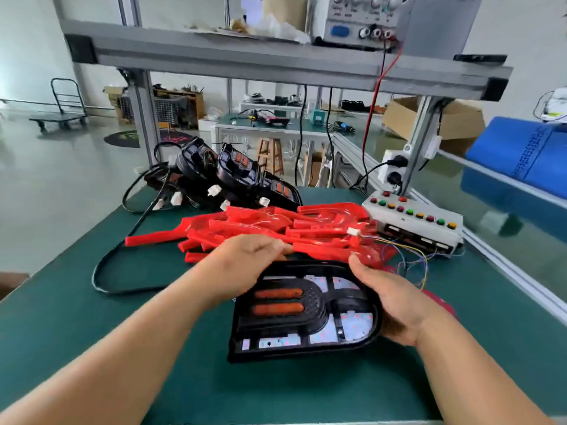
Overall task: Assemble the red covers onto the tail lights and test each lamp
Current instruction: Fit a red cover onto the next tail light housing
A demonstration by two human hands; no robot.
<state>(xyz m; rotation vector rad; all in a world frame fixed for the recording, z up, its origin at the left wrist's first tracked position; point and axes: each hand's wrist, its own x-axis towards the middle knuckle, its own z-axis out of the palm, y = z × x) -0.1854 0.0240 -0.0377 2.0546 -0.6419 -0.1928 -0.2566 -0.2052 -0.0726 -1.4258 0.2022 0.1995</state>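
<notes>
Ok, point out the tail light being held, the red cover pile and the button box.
tail light (306, 312): head view, black ribbed middle of housing.
red cover pile (276, 227): head view, middle of the heap.
button box (412, 223): head view, white top panel.

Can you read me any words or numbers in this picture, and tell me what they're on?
Nothing reads clearly.
White paper up top: blue characters, too blurred.
Power supply: tiny knob labels, too blurred.
Blue mat at right: rows of marks, too small.
The tail light shows no writing.
</notes>
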